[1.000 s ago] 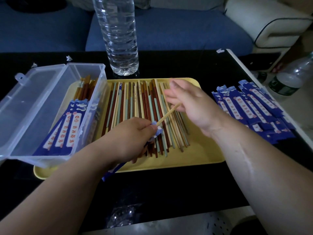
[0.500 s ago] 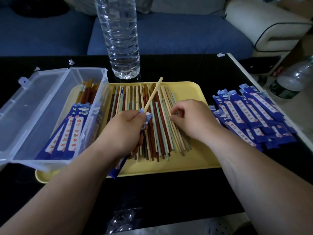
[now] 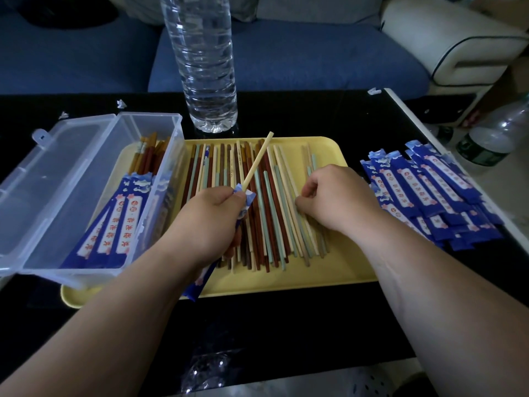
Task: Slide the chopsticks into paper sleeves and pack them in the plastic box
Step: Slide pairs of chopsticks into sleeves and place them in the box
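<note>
The left hand (image 3: 213, 222) is closed around a blue paper sleeve (image 3: 243, 204), thumb and fingers pinching its open top; the sleeve's lower end sticks out below the wrist over the tray's near edge. A pale chopstick (image 3: 256, 163) stands partly inside that sleeve, tilted up and away to the right, most of its length still out. The left forearm runs in from the lower left, hand hovering above the loose chopsticks (image 3: 269, 213) that lie side by side on the yellow tray (image 3: 337, 270).

The right hand (image 3: 337, 196) is palm down, fingers curled, with thumb and fingertips pressed onto pale chopsticks at the right of the pile; whether it has one pinched free, I cannot tell. Its forearm comes in from the lower right.

The plastic box (image 3: 94, 196) sits open, partly on the tray's left end, holding several sleeved pairs. Empty sleeves (image 3: 423, 193) are heaped on the table (image 3: 286, 325) right of the tray. A water bottle (image 3: 206, 61) stands behind the tray.
</note>
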